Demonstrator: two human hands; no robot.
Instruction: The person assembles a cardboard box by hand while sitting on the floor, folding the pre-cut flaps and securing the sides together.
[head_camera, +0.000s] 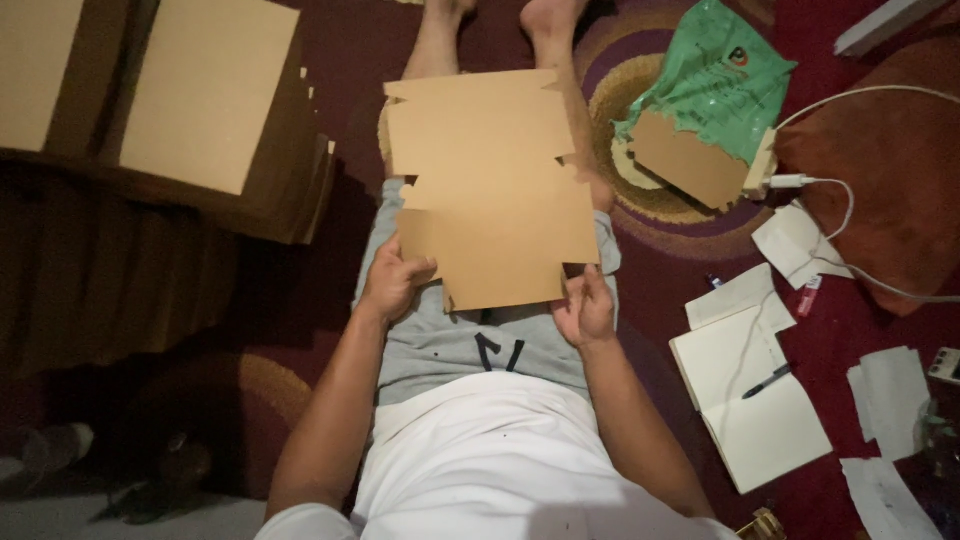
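Both hands (395, 280) apparently gripping cardboard sheet (490, 185)

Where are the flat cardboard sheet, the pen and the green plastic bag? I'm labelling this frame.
flat cardboard sheet (490, 185), head view, middle of its upper face.
pen (767, 380), head view, mid-barrel, lying on the open notebook.
green plastic bag (715, 80), head view, centre of its crumpled surface.

Flat brown die-cut cardboard sheet (490, 185) lies over person's lap, left hand (392, 282) and right hand (585, 308) at its near corners. Tall stack of brown cardboard sheets (205, 95) to the left. Open white paper notebook (750, 385) on floor to the right, black pen (768, 380) on it; crumpled green plastic bag (715, 75) beyond.
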